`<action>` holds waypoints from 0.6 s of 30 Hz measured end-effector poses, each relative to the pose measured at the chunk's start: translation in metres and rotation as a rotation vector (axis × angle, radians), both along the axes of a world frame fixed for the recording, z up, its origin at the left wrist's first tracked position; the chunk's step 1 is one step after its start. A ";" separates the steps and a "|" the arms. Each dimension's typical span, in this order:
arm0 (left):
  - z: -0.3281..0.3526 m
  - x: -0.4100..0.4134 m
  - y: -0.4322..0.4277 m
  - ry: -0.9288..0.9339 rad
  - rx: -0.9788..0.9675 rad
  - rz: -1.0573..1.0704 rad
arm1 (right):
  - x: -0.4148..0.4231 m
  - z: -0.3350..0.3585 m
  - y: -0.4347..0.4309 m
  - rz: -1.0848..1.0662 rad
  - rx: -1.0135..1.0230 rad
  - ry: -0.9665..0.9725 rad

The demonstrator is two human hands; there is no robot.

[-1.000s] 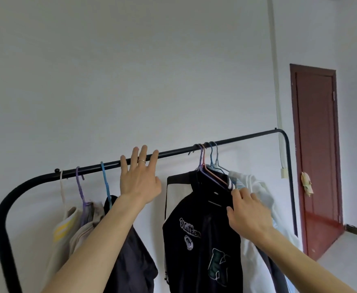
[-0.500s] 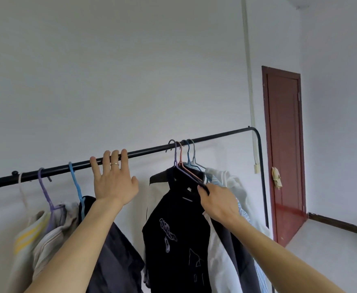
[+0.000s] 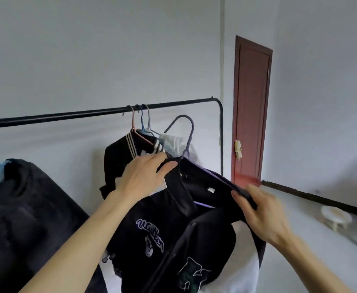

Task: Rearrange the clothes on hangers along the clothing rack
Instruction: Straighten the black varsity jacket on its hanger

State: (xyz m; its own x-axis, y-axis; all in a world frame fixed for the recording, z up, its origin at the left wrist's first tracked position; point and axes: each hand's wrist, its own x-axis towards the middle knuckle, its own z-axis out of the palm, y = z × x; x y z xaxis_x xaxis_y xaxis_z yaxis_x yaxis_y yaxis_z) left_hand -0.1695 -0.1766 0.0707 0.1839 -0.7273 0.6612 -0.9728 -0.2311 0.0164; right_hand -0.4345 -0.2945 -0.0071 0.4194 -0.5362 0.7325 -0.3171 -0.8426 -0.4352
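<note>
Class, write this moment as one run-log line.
purple hanger: off rail | black jacket: on it | left hand, right hand: holding

A dark red door (image 3: pixel 251 111) stands closed in the white wall (image 3: pixel 88 49). A small round white stool (image 3: pixel 335 216) sits on the floor, well apart from it.

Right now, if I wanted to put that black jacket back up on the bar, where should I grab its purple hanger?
Grab the purple hanger at its neck, just under the hook, coming from below. The hook is free in the air, off the rack bar, open to the left, so it stays clear for hooking. The left hand and right hand hold the black jacket at its shoulders.
</note>
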 end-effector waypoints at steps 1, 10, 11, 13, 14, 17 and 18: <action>-0.017 -0.017 -0.005 0.004 0.016 -0.011 | -0.021 -0.017 -0.003 -0.051 0.013 0.032; -0.138 -0.088 -0.005 0.270 0.162 -0.075 | -0.121 -0.118 -0.009 -0.059 0.232 0.197; -0.146 -0.094 -0.005 0.299 0.169 -0.088 | -0.124 -0.121 -0.008 -0.083 0.231 0.209; -0.155 -0.103 -0.005 0.321 0.124 -0.102 | -0.122 -0.119 -0.009 -0.121 0.218 0.186; -0.158 -0.108 -0.006 0.336 0.099 -0.117 | -0.121 -0.115 -0.006 -0.133 0.220 0.166; -0.158 -0.125 -0.014 0.324 0.072 -0.192 | -0.099 -0.093 0.004 -0.090 0.143 0.150; -0.158 -0.132 -0.019 0.271 0.068 -0.237 | -0.089 -0.086 0.010 -0.049 0.122 0.154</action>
